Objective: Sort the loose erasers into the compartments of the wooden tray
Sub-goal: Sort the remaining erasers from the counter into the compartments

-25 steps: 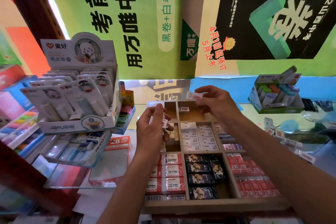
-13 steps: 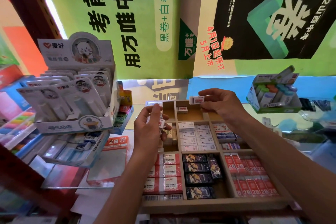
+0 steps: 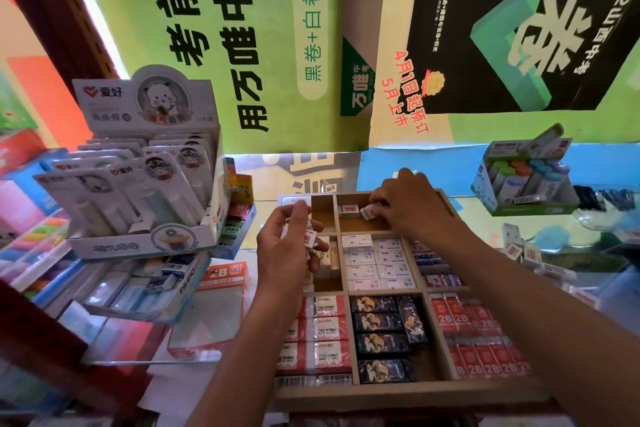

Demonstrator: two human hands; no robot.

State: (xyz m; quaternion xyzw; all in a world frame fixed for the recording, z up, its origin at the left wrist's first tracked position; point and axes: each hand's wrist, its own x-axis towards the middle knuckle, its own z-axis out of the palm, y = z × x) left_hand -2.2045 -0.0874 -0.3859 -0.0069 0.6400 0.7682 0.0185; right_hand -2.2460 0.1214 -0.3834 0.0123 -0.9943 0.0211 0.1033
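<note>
The right hand (image 3: pixel 412 204) is pinching a white eraser (image 3: pixel 369 211) at its fingertips, tilted, low in the tray's (image 3: pixel 408 395) far middle compartment, just beside one eraser already lying there; let go crooked, it is likely landing askew; the left hand (image 3: pixel 289 246) is gripping a loose stack (image 3: pixel 310 237) over the tray's left edge; one may be slipping out.
</note>
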